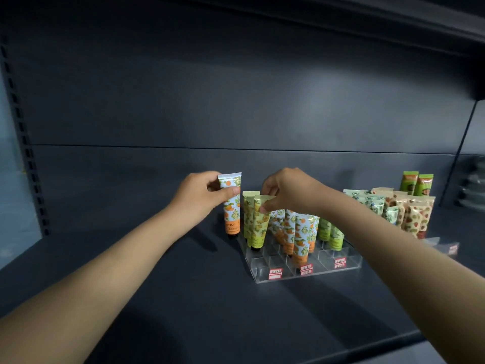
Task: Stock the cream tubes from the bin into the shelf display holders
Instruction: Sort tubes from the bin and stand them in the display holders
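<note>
The left grip [202, 198] is closed round the upper part of an orange-print tube [232, 206], with the thumb across its front and the fingers behind. The tube is glossy and soft-sided, pale blue with oranges and leaves. It stands upright, flat crimped end up and dark round cap down. It sits just outside the left edge of the clear holder [262, 278]; whether the cap touches the shelf [183, 298] cannot be told.

Just right of that grip, the right grip [291, 191] pinches the flat crimped top of a yellow-green tube [258, 224] between thumb and fingertips. This tube stands cap-down in the leftmost lane of the holder, touching two like tubes behind it.

The holder is a transparent hard-plastic tray with thin dividers forming lanes and stepped cells. Small red price labels [275, 274] are on its front wall. Below and right of the right grip, blue-and-orange tubes [300, 235] lean in the middle lane. Plain green tubes [330, 232] fill the lane beyond them.

Farther right, past the right forearm, stand pale leaf-print tubes [367, 199], strawberry-print tubes [417, 216] and two taller green tubes [417, 183] behind.

The shelf is smooth, matte dark metal. Its back panel [236, 101] is the same, and a perforated upright [26, 153] is well left of the left grip.
</note>
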Demonstrator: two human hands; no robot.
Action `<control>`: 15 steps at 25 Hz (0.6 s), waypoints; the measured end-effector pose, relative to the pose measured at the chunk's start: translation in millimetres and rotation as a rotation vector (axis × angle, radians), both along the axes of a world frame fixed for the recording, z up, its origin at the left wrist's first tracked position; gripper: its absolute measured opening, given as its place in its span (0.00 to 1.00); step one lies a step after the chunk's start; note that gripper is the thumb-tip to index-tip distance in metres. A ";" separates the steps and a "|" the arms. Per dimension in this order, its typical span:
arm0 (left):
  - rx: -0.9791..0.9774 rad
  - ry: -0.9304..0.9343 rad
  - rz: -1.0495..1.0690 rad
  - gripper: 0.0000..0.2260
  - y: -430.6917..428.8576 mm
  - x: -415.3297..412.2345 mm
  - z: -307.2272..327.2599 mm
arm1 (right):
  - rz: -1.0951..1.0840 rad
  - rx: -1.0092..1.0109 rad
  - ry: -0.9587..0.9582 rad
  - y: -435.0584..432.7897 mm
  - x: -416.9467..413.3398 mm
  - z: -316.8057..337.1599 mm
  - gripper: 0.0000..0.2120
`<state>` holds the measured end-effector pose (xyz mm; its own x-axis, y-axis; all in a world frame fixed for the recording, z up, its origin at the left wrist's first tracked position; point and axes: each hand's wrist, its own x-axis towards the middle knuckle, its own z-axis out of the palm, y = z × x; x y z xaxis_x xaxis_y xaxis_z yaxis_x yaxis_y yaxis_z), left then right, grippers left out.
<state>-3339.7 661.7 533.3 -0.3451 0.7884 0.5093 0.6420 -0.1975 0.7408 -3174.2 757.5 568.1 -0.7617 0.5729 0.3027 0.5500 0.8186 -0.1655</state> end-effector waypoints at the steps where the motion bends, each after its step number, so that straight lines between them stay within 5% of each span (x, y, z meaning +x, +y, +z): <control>1: -0.004 -0.002 0.002 0.09 0.7 -0.6 -0.3 | 0.006 0.005 -0.010 0.7 -2.4 -0.7 0.14; 15: -0.026 -0.043 -0.034 0.05 4.7 -1.7 -8.9 | 0.018 -0.021 -0.030 7.9 -3.3 -7.0 0.13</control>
